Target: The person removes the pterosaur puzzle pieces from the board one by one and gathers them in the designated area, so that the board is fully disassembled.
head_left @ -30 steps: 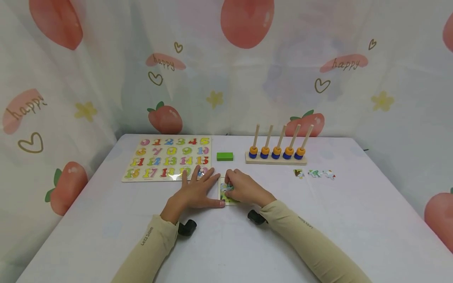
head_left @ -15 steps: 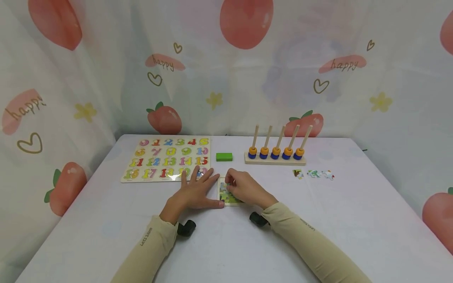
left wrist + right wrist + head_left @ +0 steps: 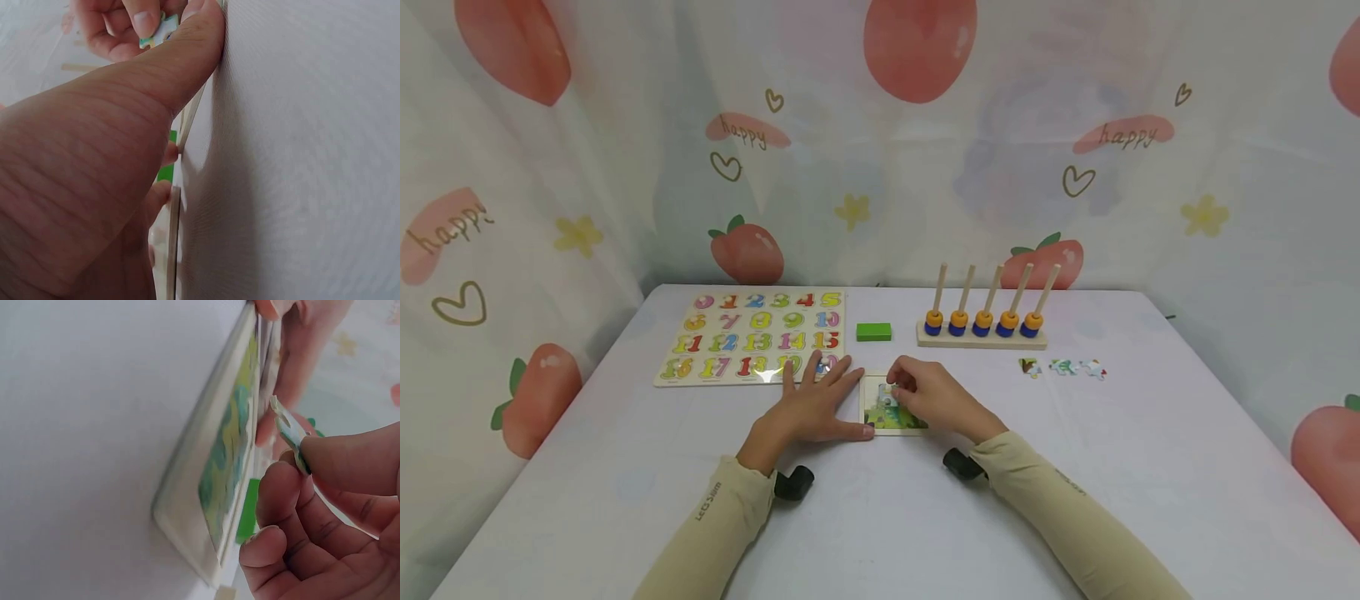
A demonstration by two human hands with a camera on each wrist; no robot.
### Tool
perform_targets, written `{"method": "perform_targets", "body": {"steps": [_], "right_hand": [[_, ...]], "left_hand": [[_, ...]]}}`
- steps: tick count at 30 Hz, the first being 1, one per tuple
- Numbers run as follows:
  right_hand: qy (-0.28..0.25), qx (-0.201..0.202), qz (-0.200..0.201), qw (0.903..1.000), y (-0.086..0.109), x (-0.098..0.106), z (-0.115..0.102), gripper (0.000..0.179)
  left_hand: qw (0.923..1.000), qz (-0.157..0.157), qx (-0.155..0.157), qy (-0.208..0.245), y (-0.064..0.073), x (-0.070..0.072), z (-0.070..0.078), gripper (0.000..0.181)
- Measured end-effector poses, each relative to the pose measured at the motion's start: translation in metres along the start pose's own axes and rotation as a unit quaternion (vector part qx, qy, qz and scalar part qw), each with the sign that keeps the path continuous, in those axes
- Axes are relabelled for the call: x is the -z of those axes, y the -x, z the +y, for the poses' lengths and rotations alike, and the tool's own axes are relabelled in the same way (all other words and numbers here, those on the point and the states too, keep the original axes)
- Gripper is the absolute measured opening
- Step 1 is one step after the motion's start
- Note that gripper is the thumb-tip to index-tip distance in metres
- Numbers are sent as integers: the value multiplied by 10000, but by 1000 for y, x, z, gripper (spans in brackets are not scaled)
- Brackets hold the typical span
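A small wooden puzzle tray (image 3: pixel 898 432) lies flat in the middle of the table, green picture pieces along its lower part. My right hand (image 3: pixel 943 398) is over the tray and pinches a jigsaw piece (image 3: pixel 289 430) between thumb and finger. That piece, light blue and white with green, is tilted above the tray in the right wrist view. My left hand (image 3: pixel 811 414) is spread, its thumb resting on the tray's near left corner. Its fingertips reach the tray's far left corner and the number board's near right corner. The right hand hides part of the tray.
Left of centre lies the number puzzle board (image 3: pixel 752 377). Behind the tray sits a green block (image 3: pixel 874 332). A bead rack (image 3: pixel 982 337) with upright pegs stands at the back right. Several loose jigsaw pieces (image 3: pixel 1030 367) lie in front of the rack.
My right hand has shifted right across the tray, uncovering more of the picture and the pinched jigsaw piece. My left hand has stayed in place.
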State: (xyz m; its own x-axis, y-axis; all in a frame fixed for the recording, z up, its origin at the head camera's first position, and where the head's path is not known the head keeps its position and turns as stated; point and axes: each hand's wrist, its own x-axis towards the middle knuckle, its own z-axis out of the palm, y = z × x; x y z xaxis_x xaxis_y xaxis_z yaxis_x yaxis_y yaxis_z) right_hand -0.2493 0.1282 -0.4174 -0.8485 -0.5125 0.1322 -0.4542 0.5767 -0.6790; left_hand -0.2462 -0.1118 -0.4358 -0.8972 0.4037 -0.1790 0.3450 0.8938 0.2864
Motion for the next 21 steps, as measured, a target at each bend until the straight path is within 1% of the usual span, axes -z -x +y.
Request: {"method": "perform_targets", "body": {"steps": [5,9,16,20,21], "right_hand": [[-26,46,28,10000,6,10,5,9],[9,-27,68,10000,13,19,10,9],[155,-38,344,9993,28,39,22,10],[255,-143,499,9983,35,54,29,10],[266,-224,516,9981,36,58,30,10]], "left_hand": [[10000,-7,66,35,1,0,1,106],[9999,10,88,70,3,0,2,106],[10000,50,40,61,3,1,2,106],[10000,61,16,36,3,1,3,106],[10000,60,15,36,3,1,3,106]]}}
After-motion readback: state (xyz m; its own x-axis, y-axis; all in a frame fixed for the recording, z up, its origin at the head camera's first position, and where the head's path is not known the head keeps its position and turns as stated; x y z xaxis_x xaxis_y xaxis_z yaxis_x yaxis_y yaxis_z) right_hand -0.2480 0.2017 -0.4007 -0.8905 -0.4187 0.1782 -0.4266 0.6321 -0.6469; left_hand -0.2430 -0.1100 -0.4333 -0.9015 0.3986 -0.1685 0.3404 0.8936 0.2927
